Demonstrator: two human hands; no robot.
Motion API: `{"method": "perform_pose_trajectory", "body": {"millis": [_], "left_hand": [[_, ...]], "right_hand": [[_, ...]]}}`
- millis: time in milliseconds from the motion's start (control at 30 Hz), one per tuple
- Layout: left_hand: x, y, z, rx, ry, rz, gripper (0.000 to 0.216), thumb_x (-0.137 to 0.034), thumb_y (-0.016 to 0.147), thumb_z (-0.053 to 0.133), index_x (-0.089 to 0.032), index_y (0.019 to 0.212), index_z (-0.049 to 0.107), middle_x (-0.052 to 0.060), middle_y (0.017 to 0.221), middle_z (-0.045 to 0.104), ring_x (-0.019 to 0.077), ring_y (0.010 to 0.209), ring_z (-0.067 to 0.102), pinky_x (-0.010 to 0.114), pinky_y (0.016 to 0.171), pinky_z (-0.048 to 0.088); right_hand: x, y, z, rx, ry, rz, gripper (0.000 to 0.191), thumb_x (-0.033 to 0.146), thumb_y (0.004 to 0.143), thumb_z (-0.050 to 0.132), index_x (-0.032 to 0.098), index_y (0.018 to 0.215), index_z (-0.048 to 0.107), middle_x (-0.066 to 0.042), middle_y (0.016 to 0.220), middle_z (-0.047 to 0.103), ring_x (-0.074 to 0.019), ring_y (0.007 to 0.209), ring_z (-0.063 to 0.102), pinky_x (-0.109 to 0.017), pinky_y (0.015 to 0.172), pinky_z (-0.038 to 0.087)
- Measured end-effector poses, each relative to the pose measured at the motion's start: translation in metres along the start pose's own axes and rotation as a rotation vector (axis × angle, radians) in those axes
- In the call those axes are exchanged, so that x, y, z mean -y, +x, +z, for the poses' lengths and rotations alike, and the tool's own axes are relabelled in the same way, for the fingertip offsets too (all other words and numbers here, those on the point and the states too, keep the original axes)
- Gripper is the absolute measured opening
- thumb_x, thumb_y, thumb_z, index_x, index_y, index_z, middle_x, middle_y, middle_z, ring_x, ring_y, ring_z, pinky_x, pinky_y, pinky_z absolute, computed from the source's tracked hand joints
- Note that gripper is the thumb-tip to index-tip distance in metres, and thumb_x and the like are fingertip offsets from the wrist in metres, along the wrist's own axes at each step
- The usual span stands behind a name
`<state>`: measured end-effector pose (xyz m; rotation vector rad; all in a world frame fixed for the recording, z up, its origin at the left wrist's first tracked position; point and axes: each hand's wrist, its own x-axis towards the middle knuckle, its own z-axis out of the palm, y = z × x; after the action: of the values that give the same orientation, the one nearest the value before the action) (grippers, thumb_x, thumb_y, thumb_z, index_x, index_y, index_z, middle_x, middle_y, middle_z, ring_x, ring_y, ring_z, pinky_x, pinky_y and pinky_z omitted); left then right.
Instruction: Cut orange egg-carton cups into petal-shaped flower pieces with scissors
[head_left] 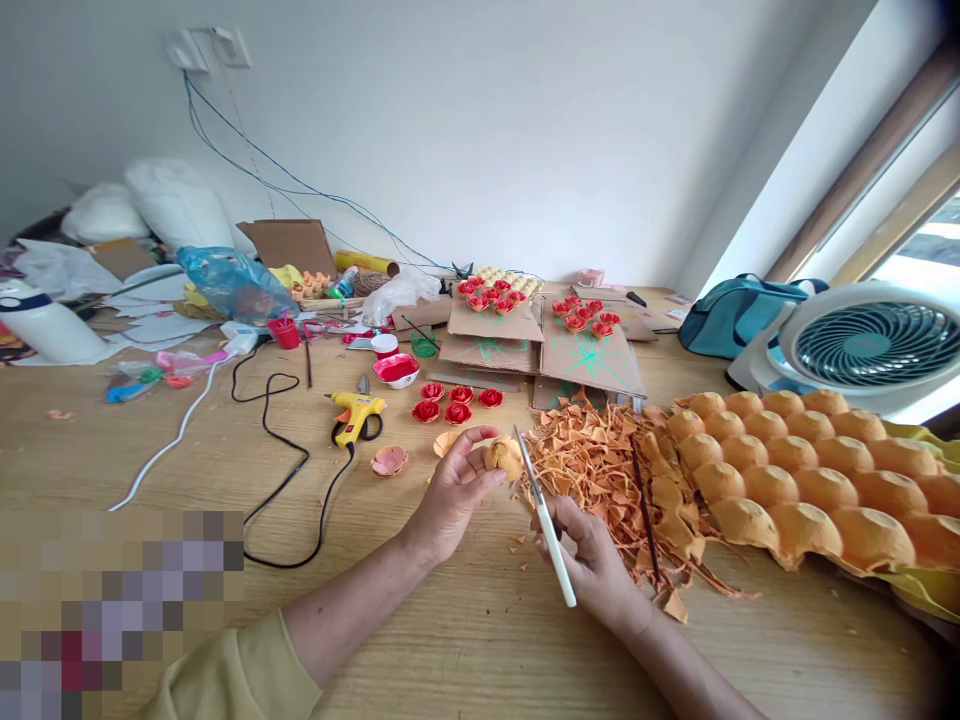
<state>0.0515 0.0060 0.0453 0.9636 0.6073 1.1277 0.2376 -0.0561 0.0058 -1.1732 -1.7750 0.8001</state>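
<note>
Between the fingers of my left hand [454,495] is an orange egg carton cup [504,456], held just above the table. My right hand [589,560] grips white-handled scissors [551,540], whose blades point up and away, close to the cup's right side. Whether the blades touch the cup I cannot tell. Behind my left hand lies a pale cut cup [445,443], partly hidden, and farther left a pinkish petalled cup [389,460]. Several red-painted roses [459,404] sit beyond them. A heap of orange carton scraps [592,455] spreads to the right of the scissors.
A large orange egg tray [810,470] fills the right side, near a fan [874,345] and a teal bag [739,315]. A yellow glue gun [352,415] trails a black cord at left. Cardboard pieces [491,350] carrying red roses stand behind, beside a bowl of red paint [396,370].
</note>
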Motion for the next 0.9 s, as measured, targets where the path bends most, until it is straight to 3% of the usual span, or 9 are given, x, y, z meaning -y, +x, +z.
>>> {"method": "perform_pose_trajectory", "body": {"millis": [200, 300, 533, 667, 767, 900], "left_hand": [[0.011, -0.004, -0.002, 0.119, 0.153, 0.028, 0.044, -0.023, 0.075, 0.078, -0.024, 0.112, 0.055, 0.0, 0.095, 0.064, 0.0144, 0.09, 0.059, 0.028, 0.085, 0.045], [0.017, -0.007, -0.001, 0.175, 0.259, 0.052, 0.041, -0.024, 0.077, 0.076, -0.023, 0.112, 0.055, 0.003, 0.098, 0.064, 0.016, 0.093, 0.059, 0.03, 0.088, 0.044], [0.02, -0.01, -0.002, 0.237, 0.419, 0.052, 0.044, -0.027, 0.076, 0.076, -0.024, 0.116, 0.057, 0.002, 0.093, 0.063, 0.0174, 0.093, 0.058, 0.031, 0.09, 0.043], [0.018, -0.006, -0.004, 0.284, 0.358, -0.039, 0.044, -0.041, 0.081, 0.07, -0.02, 0.117, 0.058, 0.004, 0.092, 0.062, 0.0176, 0.086, 0.057, 0.029, 0.078, 0.043], [0.015, -0.004, -0.004, 0.241, 0.397, -0.106, 0.033, -0.045, 0.084, 0.065, -0.017, 0.1, 0.064, 0.003, 0.085, 0.061, 0.0152, 0.077, 0.052, 0.027, 0.072, 0.04], [0.01, -0.002, -0.002, 0.265, 0.452, -0.146, 0.027, -0.043, 0.08, 0.069, -0.016, 0.077, 0.064, -0.001, 0.069, 0.054, 0.0128, 0.067, 0.044, 0.025, 0.065, 0.034]], "right_hand": [[0.002, 0.006, 0.0, -0.107, 0.41, 0.149, 0.031, 0.05, 0.085, 0.065, 0.021, 0.092, 0.057, 0.001, 0.075, 0.054, -0.0144, 0.065, 0.047, -0.026, 0.061, 0.04], [0.004, 0.008, -0.001, -0.177, 0.507, 0.178, 0.037, 0.049, 0.079, 0.072, 0.023, 0.099, 0.057, 0.0, 0.082, 0.056, -0.0154, 0.07, 0.05, -0.027, 0.064, 0.043], [0.007, 0.007, -0.002, -0.272, 0.48, 0.215, 0.039, 0.049, 0.077, 0.074, 0.023, 0.098, 0.053, 0.002, 0.078, 0.051, -0.0136, 0.065, 0.045, -0.025, 0.058, 0.041], [0.009, 0.005, -0.003, -0.177, 0.435, 0.158, 0.035, 0.048, 0.08, 0.072, 0.023, 0.094, 0.052, 0.002, 0.08, 0.051, -0.0123, 0.063, 0.044, -0.025, 0.057, 0.04], [0.006, 0.002, -0.002, -0.092, 0.408, 0.132, 0.03, 0.042, 0.083, 0.071, 0.023, 0.093, 0.051, 0.002, 0.083, 0.051, -0.0122, 0.066, 0.045, -0.024, 0.058, 0.041], [0.003, 0.001, -0.001, -0.105, 0.323, 0.116, 0.029, 0.039, 0.085, 0.07, 0.023, 0.1, 0.051, 0.0, 0.086, 0.051, -0.0144, 0.072, 0.048, -0.026, 0.062, 0.044]]}}
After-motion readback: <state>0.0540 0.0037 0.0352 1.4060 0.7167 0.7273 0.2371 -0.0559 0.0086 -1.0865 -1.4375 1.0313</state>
